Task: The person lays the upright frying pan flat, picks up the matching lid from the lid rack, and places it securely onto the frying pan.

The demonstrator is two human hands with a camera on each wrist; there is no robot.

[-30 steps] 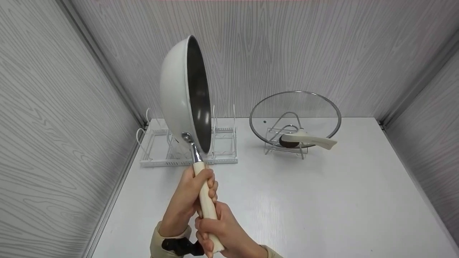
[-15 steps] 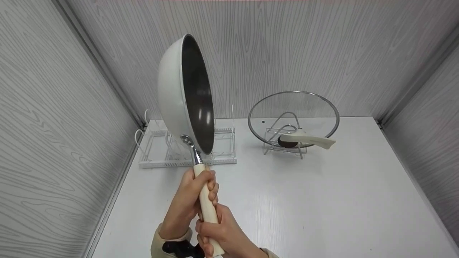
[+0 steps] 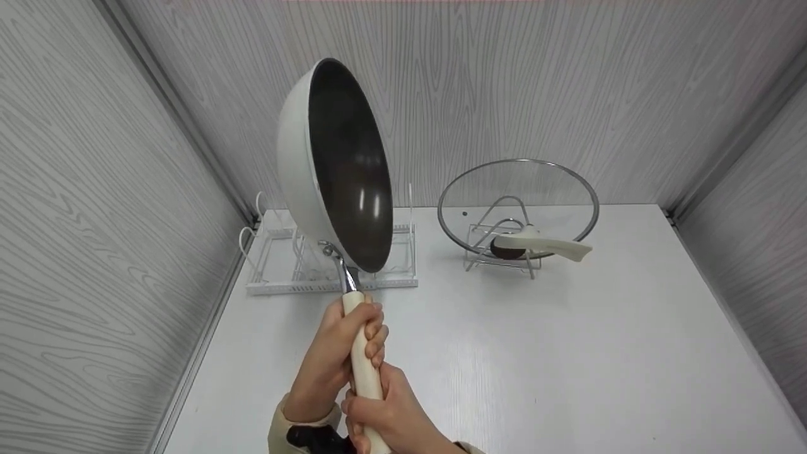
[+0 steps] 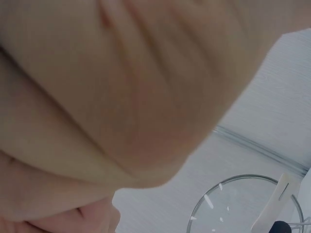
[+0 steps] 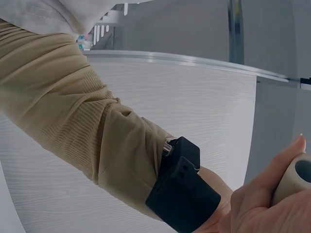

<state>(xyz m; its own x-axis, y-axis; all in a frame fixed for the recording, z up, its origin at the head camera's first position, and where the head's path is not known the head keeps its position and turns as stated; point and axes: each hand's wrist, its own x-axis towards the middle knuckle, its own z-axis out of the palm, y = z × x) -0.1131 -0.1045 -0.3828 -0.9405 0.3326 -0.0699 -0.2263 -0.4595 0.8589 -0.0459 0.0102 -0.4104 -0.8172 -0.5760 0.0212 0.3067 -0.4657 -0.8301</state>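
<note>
A deep frying pan (image 3: 353,164), white outside and dark inside, stands on its side in the air, its opening facing right. Its cream handle (image 3: 364,362) points down toward the person. My left hand (image 3: 337,350) grips the upper part of that handle, just below the metal neck. Lower down, near the butt end, my right hand (image 3: 397,410) wraps round the same handle. In the right wrist view the handle's hollow end (image 5: 294,182) shows between the right hand's fingers. The left wrist view is mostly filled by the left hand (image 4: 121,97), which hides the handle there.
Behind the pan, a white wire rack (image 3: 277,289) stands at the back left, partly covered by it. At the back right a glass lid (image 3: 567,189) with a cream handle (image 3: 548,244) leans in a small wire stand (image 3: 501,265). Panelled walls (image 3: 504,94) enclose the white table (image 3: 536,366).
The pan has turned about its handle, so more of its dark inside shows. Both hands keep their grip and have shifted down very slightly. Rack and lid stay put.
</note>
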